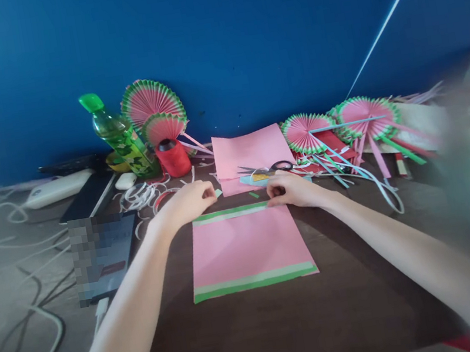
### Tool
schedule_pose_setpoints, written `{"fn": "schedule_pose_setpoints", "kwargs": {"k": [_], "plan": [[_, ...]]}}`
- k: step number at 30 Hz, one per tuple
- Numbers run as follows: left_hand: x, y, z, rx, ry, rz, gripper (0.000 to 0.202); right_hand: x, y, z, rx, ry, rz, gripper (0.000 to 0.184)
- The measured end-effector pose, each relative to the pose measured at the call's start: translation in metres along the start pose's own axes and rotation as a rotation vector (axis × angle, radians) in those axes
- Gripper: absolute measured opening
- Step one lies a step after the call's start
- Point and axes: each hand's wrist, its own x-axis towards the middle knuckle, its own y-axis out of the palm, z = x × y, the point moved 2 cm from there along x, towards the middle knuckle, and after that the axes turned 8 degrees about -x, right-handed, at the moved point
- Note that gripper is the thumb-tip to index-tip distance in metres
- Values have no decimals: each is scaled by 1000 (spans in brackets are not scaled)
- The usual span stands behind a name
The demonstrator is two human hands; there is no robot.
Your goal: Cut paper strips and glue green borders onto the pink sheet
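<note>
A pink paper sheet point(246, 245) lies flat on the dark table, with green and pale green strips along its near and far edges. My left hand point(192, 202) is just beyond the sheet's far left corner, its fingers closed in a pinch. A small pale green paper scrap point(218, 193) shows at its fingertips. Closed too, my right hand point(293, 189) has its fingertips at the far right part of the sheet, on the end of the pale green paper strip point(241, 213). Whether those fingers grip or only press the strip is hard to see.
Behind the sheet lie more pink paper point(248, 147), scissors point(282, 165) and a green scrap point(254, 195). Pleated paper fans point(308, 131) rest at right. A green bottle point(122, 137), red thread spool point(174, 160) and paper curls point(142, 195) stand or lie at left, near a laptop-like device point(116, 254) and white cables point(58, 329).
</note>
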Motion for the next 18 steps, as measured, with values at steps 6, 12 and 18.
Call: {"fn": "schedule_pose_setpoints", "kwargs": {"k": [6,12,18], "plan": [[-8,-9,16,60,-147,39,14,-1,-6,5,-1,48,75,12],[-5,4,24,102,-118,7,9,-2,-14,10,-85,-3,157,3],[-3,9,31,127,-61,-94,15,0,-17,11,-66,50,240,9]]}}
